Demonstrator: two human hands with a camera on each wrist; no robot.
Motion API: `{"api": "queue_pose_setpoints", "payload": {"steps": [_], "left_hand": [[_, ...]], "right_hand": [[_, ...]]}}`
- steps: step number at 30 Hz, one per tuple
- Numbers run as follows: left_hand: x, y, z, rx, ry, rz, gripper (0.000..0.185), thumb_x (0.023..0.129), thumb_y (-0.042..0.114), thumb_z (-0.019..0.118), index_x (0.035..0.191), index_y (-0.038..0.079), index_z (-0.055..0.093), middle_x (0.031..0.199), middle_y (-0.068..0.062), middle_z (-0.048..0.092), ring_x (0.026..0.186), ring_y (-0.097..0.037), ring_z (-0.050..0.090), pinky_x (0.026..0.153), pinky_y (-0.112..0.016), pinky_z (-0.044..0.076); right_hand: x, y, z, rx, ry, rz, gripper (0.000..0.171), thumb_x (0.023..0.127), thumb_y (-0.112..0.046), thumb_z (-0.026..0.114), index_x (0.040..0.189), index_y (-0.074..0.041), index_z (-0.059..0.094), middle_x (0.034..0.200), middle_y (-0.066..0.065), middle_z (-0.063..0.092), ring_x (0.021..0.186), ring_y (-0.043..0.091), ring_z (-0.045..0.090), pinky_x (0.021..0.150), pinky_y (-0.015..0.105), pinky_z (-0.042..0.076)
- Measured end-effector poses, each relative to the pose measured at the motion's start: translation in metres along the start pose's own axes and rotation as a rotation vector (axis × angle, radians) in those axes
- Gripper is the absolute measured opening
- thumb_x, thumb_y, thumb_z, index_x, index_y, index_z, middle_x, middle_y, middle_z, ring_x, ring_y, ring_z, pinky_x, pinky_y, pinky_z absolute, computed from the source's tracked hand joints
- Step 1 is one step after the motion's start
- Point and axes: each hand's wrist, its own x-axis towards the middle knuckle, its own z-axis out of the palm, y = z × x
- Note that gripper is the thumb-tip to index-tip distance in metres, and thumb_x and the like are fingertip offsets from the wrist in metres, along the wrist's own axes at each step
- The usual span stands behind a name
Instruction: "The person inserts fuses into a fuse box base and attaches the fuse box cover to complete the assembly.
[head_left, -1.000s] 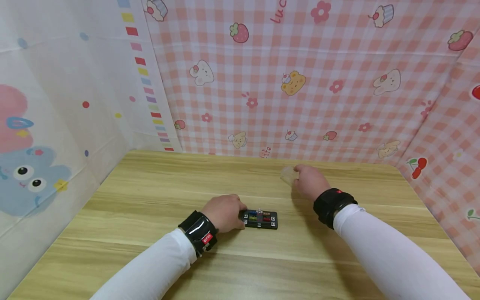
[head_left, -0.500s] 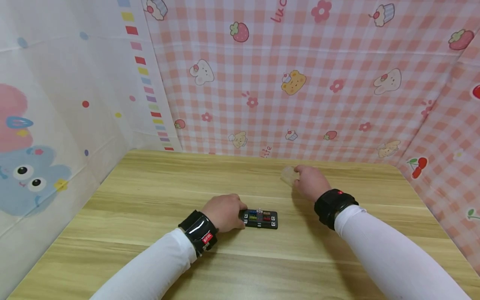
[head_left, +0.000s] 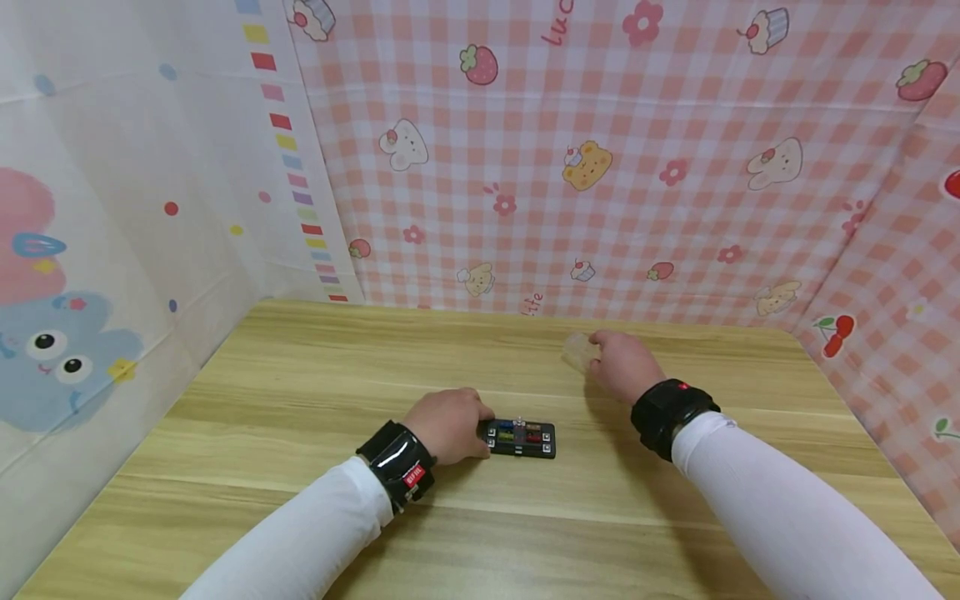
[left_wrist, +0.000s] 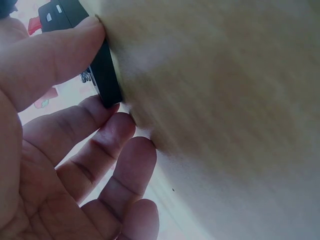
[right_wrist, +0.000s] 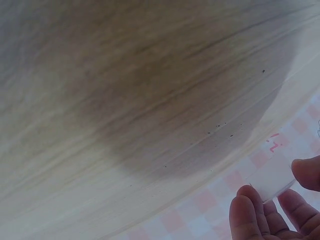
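A small black box with coloured pieces on its top lies on the wooden table. My left hand holds its left end; in the left wrist view the thumb and fingers pinch the box's black edge. My right hand rests farther back on the table and grips a clear plastic piece. In the right wrist view the fingertips hold that clear piece just above the tabletop.
Pink checked cloth with cartoon prints walls the table at the back and right. A white printed sheet closes the left side. Both arms wear white sleeves and black wrist bands.
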Motion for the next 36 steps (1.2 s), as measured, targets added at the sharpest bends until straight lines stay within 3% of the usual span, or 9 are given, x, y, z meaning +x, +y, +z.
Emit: {"api": "queue_pose_setpoints", "payload": {"steps": [11, 25, 36], "left_hand": [[0.0016, -0.0010, 0.0002, 0.005, -0.006, -0.002, 0.051, 0.082, 0.040, 0.088, 0.128, 0.020, 0.077, 0.115, 0.001, 0.071, 0.094, -0.015, 0.065, 0.089, -0.039, 0.054], [0.0014, -0.0012, 0.0001, 0.004, -0.008, 0.004, 0.051, 0.082, 0.040, 0.088, 0.127, 0.020, 0.077, 0.115, 0.001, 0.071, 0.094, -0.015, 0.065, 0.090, -0.039, 0.055], [0.0016, -0.0007, -0.0008, 0.001, -0.009, 0.005, 0.049, 0.082, 0.040, 0.088, 0.126, 0.020, 0.078, 0.112, 0.001, 0.071, 0.090, -0.014, 0.063, 0.087, -0.038, 0.055]], "right_hand": [[-0.0002, 0.0002, -0.0001, 0.020, -0.008, 0.013, 0.041, 0.102, -0.012, 0.065, 0.140, 0.003, 0.060, 0.132, 0.027, 0.069, 0.103, 0.033, 0.064, 0.101, 0.053, 0.055], [-0.0014, -0.0002, -0.0017, 0.028, -0.018, 0.020, 0.042, 0.102, -0.013, 0.064, 0.141, 0.002, 0.060, 0.132, 0.026, 0.069, 0.097, 0.031, 0.061, 0.087, 0.045, 0.054], [-0.0024, -0.0008, -0.0037, 0.048, -0.016, 0.014, 0.042, 0.102, -0.013, 0.066, 0.140, 0.002, 0.060, 0.133, 0.026, 0.068, 0.098, 0.032, 0.061, 0.085, 0.043, 0.054]]}}
